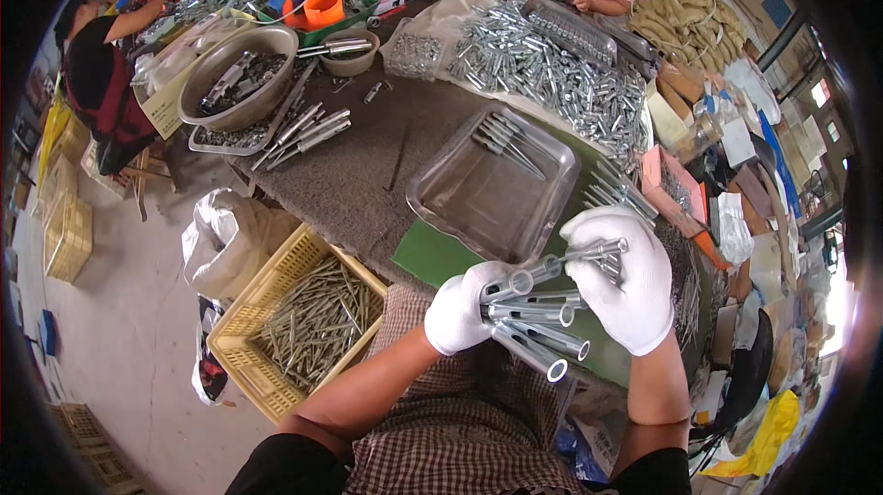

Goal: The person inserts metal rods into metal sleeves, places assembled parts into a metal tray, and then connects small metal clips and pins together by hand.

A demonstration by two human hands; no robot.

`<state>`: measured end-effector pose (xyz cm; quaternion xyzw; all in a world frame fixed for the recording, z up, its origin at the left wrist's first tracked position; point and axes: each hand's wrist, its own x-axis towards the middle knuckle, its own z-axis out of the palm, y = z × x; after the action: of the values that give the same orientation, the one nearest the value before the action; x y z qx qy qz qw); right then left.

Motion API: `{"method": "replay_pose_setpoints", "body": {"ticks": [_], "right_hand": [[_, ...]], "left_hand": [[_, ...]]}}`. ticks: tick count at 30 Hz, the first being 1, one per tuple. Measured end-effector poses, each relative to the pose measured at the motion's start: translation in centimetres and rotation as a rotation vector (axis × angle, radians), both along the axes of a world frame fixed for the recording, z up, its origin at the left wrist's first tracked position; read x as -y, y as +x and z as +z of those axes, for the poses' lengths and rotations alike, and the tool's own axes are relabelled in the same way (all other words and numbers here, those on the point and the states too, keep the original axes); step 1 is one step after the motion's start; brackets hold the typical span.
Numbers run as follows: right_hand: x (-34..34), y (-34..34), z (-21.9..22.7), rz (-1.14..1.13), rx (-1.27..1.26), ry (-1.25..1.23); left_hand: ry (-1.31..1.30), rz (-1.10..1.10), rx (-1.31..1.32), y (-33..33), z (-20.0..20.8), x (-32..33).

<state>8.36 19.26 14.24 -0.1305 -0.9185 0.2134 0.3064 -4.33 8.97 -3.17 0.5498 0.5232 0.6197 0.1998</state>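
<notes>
Bench across the upper centre; grey tray mid-frame. Lower centre-right, white-gloved right hand and left hand: left fingers wrap fanned metal tubes, right fingers pinch slimmer metal pieces. Smooth tubes might slide out if the left grip slackens.

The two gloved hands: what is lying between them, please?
In the head view, hollow metal tubes, gripped by the left hand, above a green mat.
</notes>
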Motion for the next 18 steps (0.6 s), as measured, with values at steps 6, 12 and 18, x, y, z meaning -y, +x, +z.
{"method": "replay_pose_setpoints", "body": {"ticks": [6,12,18], "right_hand": [[0.1,0.5,0.3,-0.127,0.054,-0.326],[0.8,0.4,0.9,-0.125,0.128,0.056],[-0.1,0.9,-1.1,-0.151,-0.046,-0.310]], "left_hand": [[0.076,0.012,-0.150,-0.2,0.8,-0.5],[0.137,0.034,-0.251,-0.5,1.0,-0.5],[-0.007,0.012,-0.040,0.1,0.7,-0.3]]}}
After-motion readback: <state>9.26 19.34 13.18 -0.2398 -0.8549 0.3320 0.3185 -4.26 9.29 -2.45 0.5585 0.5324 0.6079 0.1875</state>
